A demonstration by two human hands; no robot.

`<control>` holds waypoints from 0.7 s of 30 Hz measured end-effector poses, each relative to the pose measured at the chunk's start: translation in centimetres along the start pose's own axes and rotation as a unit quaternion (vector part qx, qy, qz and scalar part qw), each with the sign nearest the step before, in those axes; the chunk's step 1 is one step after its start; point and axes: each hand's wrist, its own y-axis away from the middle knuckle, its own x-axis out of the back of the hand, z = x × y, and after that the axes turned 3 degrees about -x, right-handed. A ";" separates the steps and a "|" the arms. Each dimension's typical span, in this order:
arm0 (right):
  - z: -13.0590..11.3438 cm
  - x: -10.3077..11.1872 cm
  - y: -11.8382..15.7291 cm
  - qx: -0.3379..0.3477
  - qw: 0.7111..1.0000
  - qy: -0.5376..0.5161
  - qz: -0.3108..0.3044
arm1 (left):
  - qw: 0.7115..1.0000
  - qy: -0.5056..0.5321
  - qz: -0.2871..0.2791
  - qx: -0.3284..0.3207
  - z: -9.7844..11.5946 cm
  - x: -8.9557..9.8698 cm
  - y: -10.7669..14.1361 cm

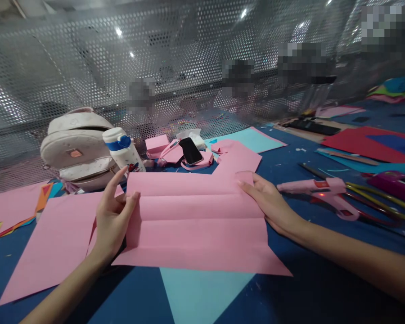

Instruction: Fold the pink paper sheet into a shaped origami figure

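Note:
A creased pink sheet (202,231) is held up in front of me, with several horizontal folds across it. My left hand (114,213) grips its left edge, thumb on the near face and index finger raised by the top corner. At the upper right corner, my right hand (270,200) pinches the sheet between thumb and fingers. Under the held sheet lies light blue paper (205,292), partly covered. Another pink sheet (50,243) rests on the table to the left, beside my left hand.
Behind the sheet are a white backpack (79,150), a bottle (124,150) and a phone (191,150). A pink glue gun (324,193) and yellow-handled scissors (381,202) lie right. A perforated metal screen (189,58) stands behind the blue table (276,297).

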 end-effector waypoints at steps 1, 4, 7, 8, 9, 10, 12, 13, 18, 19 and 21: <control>0.0 0.0 0.0 -0.002 1.000 0.011 0.001 | 1.000 0.005 0.004 -0.001 0.0 0.0 0.1; 0.0 0.2 0.1 0.012 0.998 0.059 0.016 | 1.000 0.008 0.018 -0.011 -0.2 0.1 0.2; -0.3 0.4 0.0 0.049 0.995 0.078 0.032 | 0.999 -0.016 0.032 -0.015 -0.7 0.2 0.0; -0.5 0.5 -0.1 0.061 0.995 0.073 0.033 | 0.999 -0.027 0.037 -0.008 -0.9 0.3 -0.1; -0.7 0.6 -0.2 0.072 0.994 0.069 0.033 | 0.998 -0.037 0.044 0.002 -1.1 0.4 -0.2; -0.9 0.7 -0.3 0.085 0.993 0.069 0.036 | 0.998 -0.045 0.051 0.013 -1.2 0.5 -0.3; -1.1 0.9 -0.5 0.119 0.988 0.086 0.054 | 0.996 -0.053 0.065 0.031 -1.6 0.6 -0.5; -1.2 1.0 -0.5 0.136 0.983 0.101 0.065 | 0.995 -0.051 0.071 0.038 -1.7 0.7 -0.6; -1.1 1.4 -0.6 0.152 0.976 0.143 0.067 | 0.994 -0.035 0.088 0.052 -1.7 0.7 -0.7; -1.1 1.3 -0.6 0.143 0.977 0.144 0.057 | 0.994 -0.038 0.091 0.053 -1.6 0.7 -0.7; -1.1 1.3 -0.5 0.126 0.981 0.142 0.036 | 0.992 -0.052 0.098 0.055 -1.6 0.8 -0.7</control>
